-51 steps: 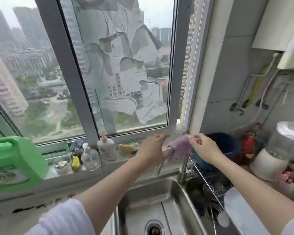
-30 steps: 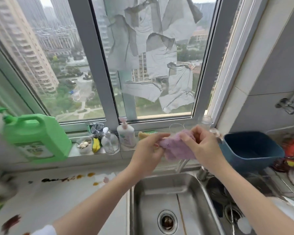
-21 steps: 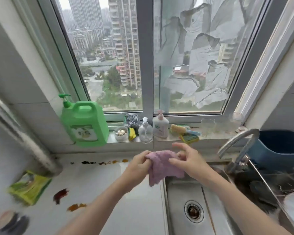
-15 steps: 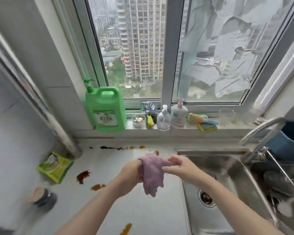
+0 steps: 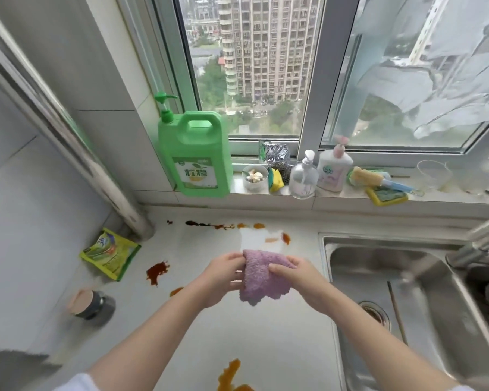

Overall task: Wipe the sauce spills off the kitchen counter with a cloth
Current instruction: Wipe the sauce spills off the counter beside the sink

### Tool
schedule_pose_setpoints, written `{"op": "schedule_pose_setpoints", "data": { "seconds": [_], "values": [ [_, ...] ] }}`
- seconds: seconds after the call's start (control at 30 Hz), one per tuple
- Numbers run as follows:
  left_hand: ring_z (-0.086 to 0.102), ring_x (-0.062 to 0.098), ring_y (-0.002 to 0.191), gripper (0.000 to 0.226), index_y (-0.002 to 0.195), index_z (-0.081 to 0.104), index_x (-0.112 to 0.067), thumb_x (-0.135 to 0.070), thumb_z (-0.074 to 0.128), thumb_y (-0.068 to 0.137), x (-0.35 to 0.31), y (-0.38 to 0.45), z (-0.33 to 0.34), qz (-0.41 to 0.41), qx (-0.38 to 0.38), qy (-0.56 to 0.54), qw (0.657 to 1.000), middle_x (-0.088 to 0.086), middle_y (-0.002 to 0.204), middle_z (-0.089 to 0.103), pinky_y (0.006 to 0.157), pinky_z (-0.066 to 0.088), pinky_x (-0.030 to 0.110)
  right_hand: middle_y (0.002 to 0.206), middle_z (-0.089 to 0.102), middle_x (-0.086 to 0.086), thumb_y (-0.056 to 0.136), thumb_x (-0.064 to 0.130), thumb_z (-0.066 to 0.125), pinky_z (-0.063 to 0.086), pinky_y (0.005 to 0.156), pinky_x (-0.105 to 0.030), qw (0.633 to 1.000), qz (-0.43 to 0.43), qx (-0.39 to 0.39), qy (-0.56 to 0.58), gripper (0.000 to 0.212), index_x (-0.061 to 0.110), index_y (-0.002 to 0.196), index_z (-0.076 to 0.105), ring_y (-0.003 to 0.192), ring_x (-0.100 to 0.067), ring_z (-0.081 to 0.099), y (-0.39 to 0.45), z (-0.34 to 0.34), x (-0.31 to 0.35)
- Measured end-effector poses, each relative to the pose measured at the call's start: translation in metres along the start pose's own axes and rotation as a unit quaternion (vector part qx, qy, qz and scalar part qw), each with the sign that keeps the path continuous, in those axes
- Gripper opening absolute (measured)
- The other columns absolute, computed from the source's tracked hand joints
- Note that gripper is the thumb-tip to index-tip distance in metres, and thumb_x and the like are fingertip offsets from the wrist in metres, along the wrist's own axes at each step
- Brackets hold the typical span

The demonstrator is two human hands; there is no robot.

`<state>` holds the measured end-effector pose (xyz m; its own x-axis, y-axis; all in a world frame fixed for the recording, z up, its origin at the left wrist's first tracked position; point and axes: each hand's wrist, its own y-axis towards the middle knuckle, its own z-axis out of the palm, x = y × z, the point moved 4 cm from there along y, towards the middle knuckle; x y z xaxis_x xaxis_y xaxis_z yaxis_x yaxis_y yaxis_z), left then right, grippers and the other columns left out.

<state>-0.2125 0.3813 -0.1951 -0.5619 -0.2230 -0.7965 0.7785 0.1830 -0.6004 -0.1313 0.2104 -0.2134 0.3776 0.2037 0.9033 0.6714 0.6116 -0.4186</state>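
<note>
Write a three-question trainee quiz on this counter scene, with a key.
1. True or false: the purple cloth lies flat on the counter.
2. Which hands grip the cloth? A) left hand only B) right hand only C) both
3. Fill in: the green jug stands on the window ____.

Key: 1 false, it is held above the counter; 2 C; 3 sill.

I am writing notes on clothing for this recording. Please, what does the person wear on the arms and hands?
Both forearms are bare. The left hand and the right hand have no gloves, and no rings, watch or bracelet can be seen. A white sleeve ends on the left upper arm at the bottom edge; a small white piece shows on the right too.
</note>
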Motion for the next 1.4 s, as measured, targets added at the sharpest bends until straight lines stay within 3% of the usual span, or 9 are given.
{"op": "schedule_pose_setpoints", "data": {
  "seconds": [0.2,0.33,0.43,0.53,0.63,0.8,1.0,1.2,1.4],
  "values": [
    [0.063,0.014,0.101,0.022,0.116,0.062,-0.024,-0.026,0.049,0.099,0.003,0.051,-0.030,0.019,-0.114,0.167,0.979,0.003,0.116,0.066,0.082,0.052,0.030,0.100,0.073,-0.016,0.091,0.017,0.069,0.055,0.071,-0.038,0.997,0.058,-0.048,-0.018,0.017,0.010,0.105,0.063,0.083,-0.027,0.071,0.053,-0.015,-0.022],
    [0.048,0.017,0.128,0.039,0.135,0.052,-0.034,-0.039,0.048,0.096,0.019,0.082,-0.055,0.038,-0.106,0.469,0.876,-0.006,0.136,0.053,0.102,0.043,0.034,0.080,0.062,-0.002,0.089,0.010,0.059,0.044,0.050,-0.025,0.963,0.022,-0.222,-0.149,0.012,0.014,0.090,0.048,0.063,-0.020,0.059,0.077,-0.072,-0.002],
    [0.025,0.025,0.145,0.054,0.147,0.039,-0.034,-0.044,0.049,0.095,0.023,0.103,-0.071,0.023,-0.092,0.580,0.809,0.002,0.153,0.038,0.115,0.030,0.044,0.090,0.059,-0.005,0.088,0.009,0.054,0.040,0.060,-0.031,0.902,-0.019,-0.319,-0.292,0.016,0.014,0.103,0.050,0.071,-0.028,0.056,0.099,-0.116,-0.001],
    [0.008,0.036,0.150,0.069,0.154,0.025,-0.037,-0.050,0.053,0.092,0.021,0.127,-0.089,-0.017,-0.103,0.633,0.767,0.012,0.163,0.016,0.118,0.024,0.050,0.102,0.054,-0.014,0.086,0.007,0.051,0.042,0.071,-0.038,0.852,0.028,-0.306,-0.424,0.019,0.017,0.100,0.058,0.089,-0.037,0.057,0.136,-0.132,-0.029],
    [0.000,0.046,0.148,0.090,0.156,0.008,-0.041,-0.060,0.060,0.084,0.019,0.151,-0.101,-0.045,-0.098,0.671,0.733,0.014,0.164,-0.003,0.115,0.023,0.057,0.086,0.059,-0.007,0.083,0.014,0.049,0.036,0.063,-0.030,0.872,0.031,-0.239,-0.426,0.020,0.029,0.070,0.049,0.084,-0.033,0.061,0.162,-0.092,-0.059],
    [0.012,0.048,0.146,0.109,0.157,-0.002,-0.033,-0.060,0.068,0.078,0.029,0.181,-0.110,-0.088,-0.039,0.695,0.713,0.019,0.163,-0.003,0.112,0.036,0.054,0.097,0.074,0.015,0.080,0.018,0.063,0.050,0.087,-0.025,0.915,-0.032,-0.042,-0.400,0.020,0.029,0.091,0.075,0.095,-0.006,0.066,0.149,-0.022,-0.077],
    [0.011,0.052,0.145,0.105,0.158,-0.007,-0.024,-0.053,0.064,0.086,0.032,0.187,-0.103,-0.076,-0.011,0.713,0.697,0.029,0.161,-0.003,0.116,0.026,0.050,0.092,0.066,-0.016,0.089,0.033,0.043,0.036,0.070,-0.028,0.859,0.084,-0.407,-0.300,0.031,0.018,0.109,0.062,0.083,-0.033,0.062,0.181,-0.096,-0.049],
    [0.003,0.055,0.145,0.104,0.157,-0.014,-0.023,-0.053,0.060,0.090,0.037,0.191,-0.107,-0.080,0.002,0.709,0.701,0.029,0.160,-0.010,0.116,0.025,0.051,0.113,0.057,-0.009,0.102,0.038,0.036,0.047,0.090,-0.038,0.875,-0.040,-0.041,-0.481,0.040,0.022,0.128,0.063,0.105,-0.028,0.058,0.185,0.005,-0.075],
    [0.002,0.054,0.145,0.102,0.156,-0.016,-0.023,-0.052,0.058,0.092,0.039,0.193,-0.106,-0.080,-0.001,0.706,0.704,0.026,0.161,-0.013,0.115,0.031,0.049,0.109,0.056,-0.006,0.085,0.046,0.065,0.048,0.081,-0.038,0.817,0.055,-0.307,-0.486,0.028,0.025,0.101,0.060,0.100,-0.033,0.061,0.177,-0.072,-0.064]
  ]
}}
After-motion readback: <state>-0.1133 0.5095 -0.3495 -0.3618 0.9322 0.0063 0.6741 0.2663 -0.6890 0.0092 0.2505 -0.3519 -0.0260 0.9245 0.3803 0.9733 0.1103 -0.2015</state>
